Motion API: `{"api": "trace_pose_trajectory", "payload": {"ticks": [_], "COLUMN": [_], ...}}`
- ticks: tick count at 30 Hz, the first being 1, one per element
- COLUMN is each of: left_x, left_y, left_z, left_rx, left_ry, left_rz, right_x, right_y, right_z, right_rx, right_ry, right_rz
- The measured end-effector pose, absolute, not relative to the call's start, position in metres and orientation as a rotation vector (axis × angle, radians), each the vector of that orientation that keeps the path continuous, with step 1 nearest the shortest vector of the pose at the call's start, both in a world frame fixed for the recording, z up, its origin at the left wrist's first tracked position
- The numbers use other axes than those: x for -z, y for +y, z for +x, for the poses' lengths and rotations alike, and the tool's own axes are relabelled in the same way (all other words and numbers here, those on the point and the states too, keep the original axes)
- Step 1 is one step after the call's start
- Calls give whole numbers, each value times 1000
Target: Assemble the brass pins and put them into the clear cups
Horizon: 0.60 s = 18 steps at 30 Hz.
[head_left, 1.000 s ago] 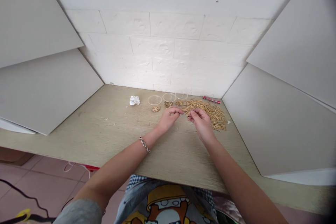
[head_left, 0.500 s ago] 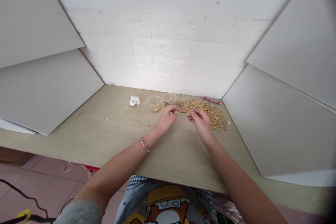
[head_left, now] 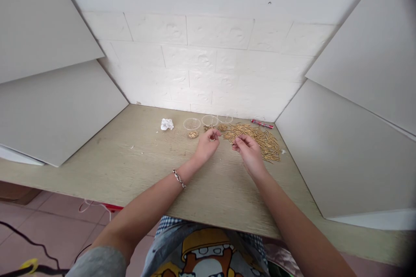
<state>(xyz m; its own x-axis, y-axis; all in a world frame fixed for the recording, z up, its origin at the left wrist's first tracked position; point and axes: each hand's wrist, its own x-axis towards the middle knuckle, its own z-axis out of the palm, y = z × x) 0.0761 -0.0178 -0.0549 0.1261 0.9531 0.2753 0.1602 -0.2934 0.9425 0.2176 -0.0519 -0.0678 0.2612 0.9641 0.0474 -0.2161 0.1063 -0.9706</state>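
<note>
Gold pins (head_left: 265, 139), axes mixed, lie right and far of the nearer right hand (head_left: 251, 154), pinched, contents unclear; the left hand (head_left: 206, 146) curls, closure unclear.

The left hand (head_left: 206, 146) is held with its fingers (head_left: 212, 132) bent, a small gap seen between them and the thumb (head_left: 213, 143). Near those fingers, untouched by them, the right hand (head_left: 250, 151) is held pinched. Both arms (head_left: 146, 212) are stretched forward behind the fingers.
</note>
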Motion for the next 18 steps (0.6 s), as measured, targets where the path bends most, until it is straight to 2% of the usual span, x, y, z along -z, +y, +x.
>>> {"api": "trace_pose_trajectory", "payload": {"ticks": [18], "left_x": [56], "left_y": [-20], "left_z": [77], "left_rx": [-1177], "left_ry": [1068], "left_rz": [1633], "right_x": [68], "right_y": [-52], "right_z": [217], "right_rx": [-1065], "right_ry": [-912], "right_rz": [-1104]}}
